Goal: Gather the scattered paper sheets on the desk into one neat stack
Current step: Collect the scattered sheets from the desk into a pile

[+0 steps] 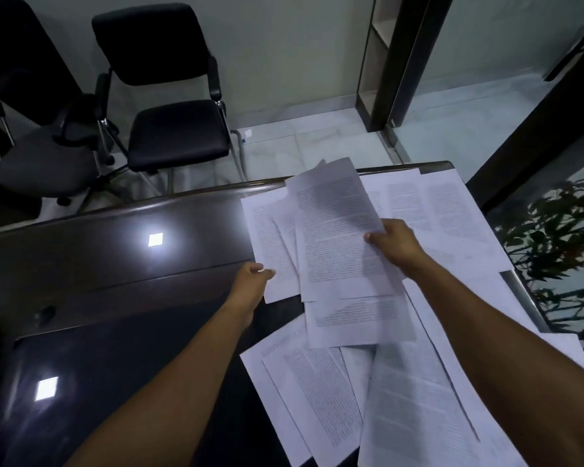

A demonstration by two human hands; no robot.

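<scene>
Well, papers (402,382) litter the glossy dark desk (115,264) (chairs (169,106) behind).

The paper sheets (338,237) spread from twelve to five o'clock carry printed lines too blurred to read.
</scene>
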